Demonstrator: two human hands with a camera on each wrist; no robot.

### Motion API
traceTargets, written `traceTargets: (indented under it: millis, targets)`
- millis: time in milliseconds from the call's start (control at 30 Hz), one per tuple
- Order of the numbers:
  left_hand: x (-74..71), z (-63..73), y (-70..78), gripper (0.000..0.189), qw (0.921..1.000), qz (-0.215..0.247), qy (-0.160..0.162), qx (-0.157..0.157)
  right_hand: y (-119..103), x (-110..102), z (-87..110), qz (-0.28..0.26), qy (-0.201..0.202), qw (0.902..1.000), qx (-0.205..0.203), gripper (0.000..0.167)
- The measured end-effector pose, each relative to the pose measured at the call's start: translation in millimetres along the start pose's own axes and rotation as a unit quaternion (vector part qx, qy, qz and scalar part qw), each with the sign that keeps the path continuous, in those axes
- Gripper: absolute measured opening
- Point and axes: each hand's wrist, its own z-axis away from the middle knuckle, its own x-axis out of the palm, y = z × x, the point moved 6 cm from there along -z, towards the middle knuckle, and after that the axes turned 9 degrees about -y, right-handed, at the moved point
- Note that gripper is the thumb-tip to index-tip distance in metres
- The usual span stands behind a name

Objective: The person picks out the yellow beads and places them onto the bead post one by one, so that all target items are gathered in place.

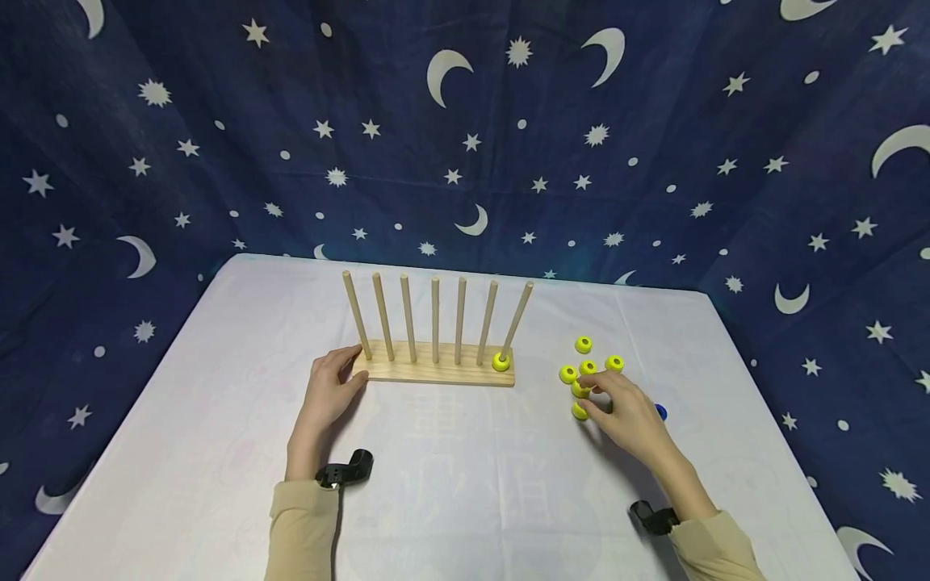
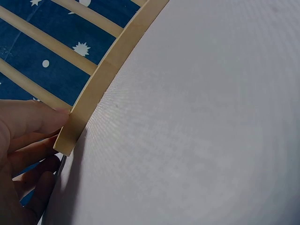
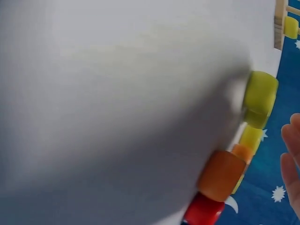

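Observation:
A wooden peg rack [image 1: 436, 373] with several upright dowels stands on the white-covered table. One yellow bead [image 1: 500, 363] sits at the bottom of its rightmost peg. My left hand [image 1: 330, 391] holds the rack's left end, thumb at the front edge and fingers round the end. To the right, my right hand [image 1: 628, 415] hovers over a loose group of yellow beads [image 1: 584, 344], thumb and forefinger apart with nothing between them. In the right wrist view its fingers [image 3: 291, 140] stand away from the nearest yellow bead [image 3: 261, 93].
A blue bead [image 1: 661, 411] shows beside the right hand, partly covered by it. An orange bead [image 3: 221, 176] and a red bead [image 3: 205, 209] appear in the right wrist view; the hand hides them from the head view. Behind the table hangs a dark blue cloth [image 1: 392, 97] with moons and stars.

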Motion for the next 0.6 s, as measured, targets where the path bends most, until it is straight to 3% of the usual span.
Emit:
traceTargets:
  millis: [333,600]
  targets:
    - [0.0,0.5,-0.6,0.051,1.0000,0.001,-0.003,-0.003,11,18,5.4,0.003,-0.047,0.9983,0.034,0.035]
    - [-1.1,0.9,1.0,0.051,1.0000,0.005,0.002,0.008,15,22,4.6,0.031,-0.056,0.9976,0.028,0.034]
